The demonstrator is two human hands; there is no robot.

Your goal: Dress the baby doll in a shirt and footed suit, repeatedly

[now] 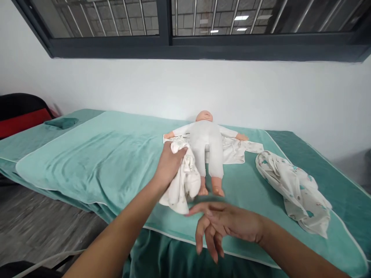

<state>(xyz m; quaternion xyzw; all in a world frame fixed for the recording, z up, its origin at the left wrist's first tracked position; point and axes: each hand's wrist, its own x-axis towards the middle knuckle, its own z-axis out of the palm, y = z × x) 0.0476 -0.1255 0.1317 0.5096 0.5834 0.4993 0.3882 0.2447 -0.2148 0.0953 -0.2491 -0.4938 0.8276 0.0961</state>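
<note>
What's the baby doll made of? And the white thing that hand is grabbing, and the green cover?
The doll looks like smooth plastic or vinyl: head and feet are evenly peach, slightly shiny. The white garment in the left hand is soft cloth, probably cotton: it bunches and droops. The green cover seems towel-like fabric, matte and wrinkled.

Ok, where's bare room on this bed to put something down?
Widest bare patch: the teal towel between the small folded cloth and the doll. A narrower strip between the doll and the crumpled printed cloth. Crowded by the doll's legs: left hand grips the white garment, right hand hovers open.
</note>
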